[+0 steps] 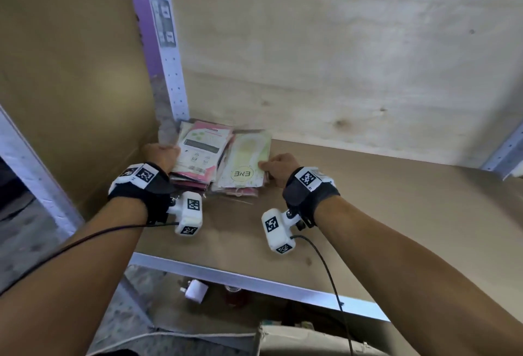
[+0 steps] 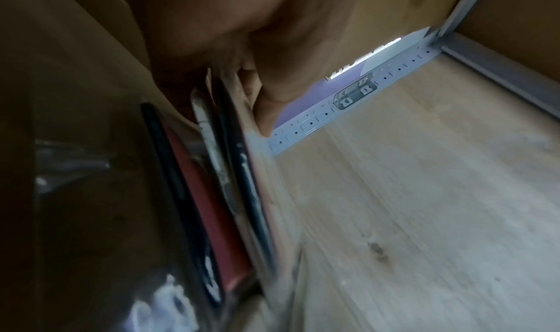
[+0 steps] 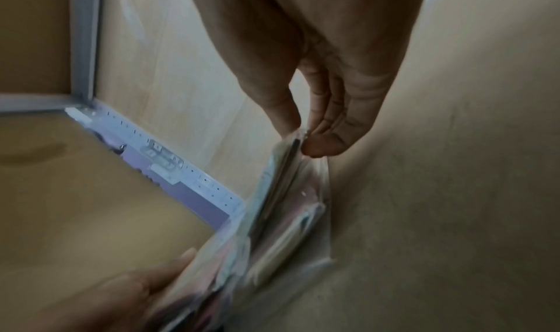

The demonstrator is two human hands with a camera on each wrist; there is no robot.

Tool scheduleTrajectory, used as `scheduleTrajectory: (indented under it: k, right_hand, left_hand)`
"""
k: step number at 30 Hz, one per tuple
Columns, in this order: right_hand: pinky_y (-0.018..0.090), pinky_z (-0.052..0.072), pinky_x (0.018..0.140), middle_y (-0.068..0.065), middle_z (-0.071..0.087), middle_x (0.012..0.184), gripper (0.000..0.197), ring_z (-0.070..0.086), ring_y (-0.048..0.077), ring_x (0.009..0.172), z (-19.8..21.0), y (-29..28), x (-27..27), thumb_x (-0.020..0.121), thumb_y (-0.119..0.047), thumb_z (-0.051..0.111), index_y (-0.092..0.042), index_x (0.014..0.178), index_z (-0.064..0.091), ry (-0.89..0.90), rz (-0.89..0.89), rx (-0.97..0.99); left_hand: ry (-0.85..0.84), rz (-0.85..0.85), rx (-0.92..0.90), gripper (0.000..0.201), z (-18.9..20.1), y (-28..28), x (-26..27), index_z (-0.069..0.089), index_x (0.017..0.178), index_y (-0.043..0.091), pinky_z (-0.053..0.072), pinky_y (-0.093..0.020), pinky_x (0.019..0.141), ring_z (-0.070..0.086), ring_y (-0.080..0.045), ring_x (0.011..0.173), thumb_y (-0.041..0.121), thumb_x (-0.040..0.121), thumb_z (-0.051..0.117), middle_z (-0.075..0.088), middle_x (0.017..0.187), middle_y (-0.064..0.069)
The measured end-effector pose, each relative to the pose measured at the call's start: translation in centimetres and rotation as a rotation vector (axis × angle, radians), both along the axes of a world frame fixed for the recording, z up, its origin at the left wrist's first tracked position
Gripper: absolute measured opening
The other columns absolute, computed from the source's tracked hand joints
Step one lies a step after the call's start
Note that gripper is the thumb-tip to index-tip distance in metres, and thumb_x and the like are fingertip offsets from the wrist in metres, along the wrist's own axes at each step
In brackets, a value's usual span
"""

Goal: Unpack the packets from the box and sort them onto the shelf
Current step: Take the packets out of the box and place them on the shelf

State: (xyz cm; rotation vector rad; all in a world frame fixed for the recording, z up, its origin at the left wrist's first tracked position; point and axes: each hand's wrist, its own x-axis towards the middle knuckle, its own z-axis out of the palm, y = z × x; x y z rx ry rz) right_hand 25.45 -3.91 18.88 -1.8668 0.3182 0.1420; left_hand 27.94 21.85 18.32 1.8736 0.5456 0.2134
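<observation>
Two stacks of flat packets lie side by side in the back left corner of the brown shelf board (image 1: 368, 214). The left stack (image 1: 199, 154) shows a pink and white packet with a barcode on top; the right stack (image 1: 246, 163) is topped by a pale green and yellow packet. My left hand (image 1: 162, 154) grips the left stack's left edge, fingers curled over the packet edges (image 2: 230, 193). My right hand (image 1: 278, 164) pinches the right stack's right edge between thumb and fingers (image 3: 303, 133), above the plastic-wrapped packets (image 3: 282, 193).
A perforated metal upright (image 1: 169, 72) stands in the corner between a cardboard side panel (image 1: 70, 72) and the plywood back wall (image 1: 339, 58). A metal rail (image 1: 254, 282) edges the shelf front. Below lie a white plug (image 1: 196, 290) and a cardboard box edge (image 1: 283, 333).
</observation>
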Motion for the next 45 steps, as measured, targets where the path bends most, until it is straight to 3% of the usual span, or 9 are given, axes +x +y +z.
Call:
scheduleTrajectory:
  k: [5,11,14,18,22,26,31,37,45]
  right_hand:
    - [0.034,0.055,0.067,0.006,0.061,0.079,0.028,0.06,0.023,0.07,0.5,0.4,-0.8,0.091,-0.023,0.069,-0.011,0.071,0.053,0.028,0.118,-0.161]
    - [0.028,0.045,0.063,0.006,0.058,0.09,0.042,0.055,0.02,0.075,3.0,-2.1,-5.3,0.098,-0.033,0.055,-0.002,0.126,0.058,0.003,0.26,-0.24]
    - [0.024,0.044,0.057,0.006,0.059,0.083,0.025,0.054,0.016,0.062,4.0,-4.1,-8.6,0.1,-0.027,0.053,-0.008,0.115,0.06,0.034,0.291,-0.134]
    - [0.028,0.049,0.063,0.007,0.064,0.081,0.014,0.06,0.017,0.065,4.8,-6.6,-14.3,0.1,-0.022,0.055,-0.009,0.098,0.06,0.022,0.385,-0.155]
    - [0.028,0.051,0.065,0.006,0.065,0.079,0.016,0.062,0.015,0.065,4.4,-8.7,-20.9,0.1,-0.022,0.055,-0.007,0.096,0.059,0.011,0.388,-0.206]
    - [0.027,0.051,0.061,0.015,0.066,0.088,0.013,0.062,0.018,0.065,3.5,-10.9,-27.5,0.1,-0.013,0.052,-0.003,0.103,0.06,0.009,0.397,-0.296]
    - [0.03,0.053,0.064,0.008,0.069,0.085,0.018,0.063,0.021,0.067,-0.6,-13.3,-35.4,0.096,-0.021,0.059,-0.006,0.104,0.064,0.052,0.413,-0.433]
    - [0.035,0.059,0.074,0.005,0.069,0.082,0.017,0.065,0.017,0.068,-6.1,-15.0,-39.5,0.093,-0.015,0.061,-0.003,0.104,0.068,0.138,0.444,-0.542]
    - [0.031,0.058,0.066,0.004,0.07,0.078,0.013,0.066,0.017,0.067,-13.4,-16.3,-40.0,0.089,-0.01,0.06,-0.01,0.091,0.072,0.268,0.433,-0.593]
  left_hand:
    - [0.065,-0.174,0.145,0.047,0.8,-0.2,-0.5,0.068,0.122,-0.003,0.047,-0.031,0.087,0.065,-0.03,0.108,0.031,0.089,0.073,0.066,0.126,-0.019]
    - [0.043,-0.282,0.318,0.059,3.0,-1.2,-4.3,0.063,0.124,-0.005,0.045,-0.043,0.104,0.058,-0.04,0.12,0.044,0.092,0.066,0.061,0.132,-0.026]
    - [-0.071,-0.282,0.368,0.052,4.2,-2.6,-8.1,0.061,0.133,0.014,0.042,-0.029,0.097,0.058,-0.028,0.12,0.043,0.091,0.067,0.06,0.137,-0.01]
    - [-0.253,-0.363,0.264,0.032,4.5,-5.9,-13.6,0.069,0.119,0.012,0.045,-0.007,0.07,0.062,-0.013,0.089,0.026,0.091,0.071,0.067,0.119,-0.005]
    - [-0.32,-0.46,0.24,0.021,4.2,-9.4,-19.1,0.075,0.108,0.012,0.046,-0.021,0.089,0.064,-0.019,0.105,0.021,0.089,0.072,0.072,0.112,-0.006]
    - [-0.277,-0.531,0.134,0.018,2.8,-11.9,-24.5,0.074,0.101,0.011,0.048,-0.036,0.088,0.062,-0.022,0.091,0.025,0.091,0.069,0.071,0.095,-0.01]
    - [-0.168,-0.614,0.123,0.021,-1.0,-15.3,-30.9,0.063,0.075,0.018,0.044,-0.015,0.05,0.056,-0.008,0.049,0.026,0.095,0.064,0.065,0.07,-0.002]
    - [0.03,-0.806,0.214,0.022,-7.5,-18.4,-35.1,0.072,0.095,0.005,0.051,-0.022,0.066,0.059,-0.017,0.061,0.026,0.094,0.065,0.07,0.076,-0.005]
    - [0.295,-1.0,0.324,0.02,-14.9,-21.3,-36.8,0.068,0.083,0.011,0.047,-0.016,0.051,0.059,-0.009,0.055,0.018,0.098,0.058,0.067,0.074,-0.001]
